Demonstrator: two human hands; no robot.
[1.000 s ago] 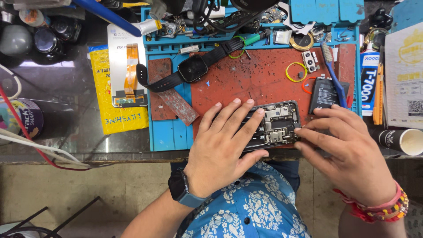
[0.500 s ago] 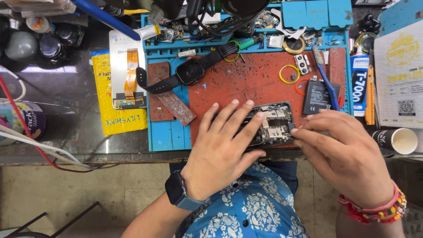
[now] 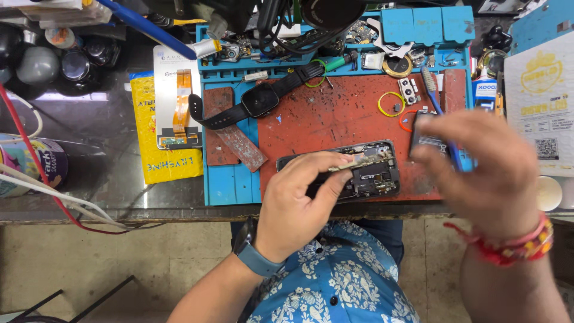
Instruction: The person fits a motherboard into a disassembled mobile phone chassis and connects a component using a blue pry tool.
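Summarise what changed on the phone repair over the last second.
The left hand has lifted off the opened black phone and now pinches a thin board strip over it. The right hand has pulled up and away, blurred, its grip unclear. The phone and the black smartwatch stayed put on the red mat.

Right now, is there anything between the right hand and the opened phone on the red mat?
Nothing visible blocks it. The right hand, blurred, hovers just right of the opened phone. The left hand covers the phone's left part and pinches a small board piece over it.
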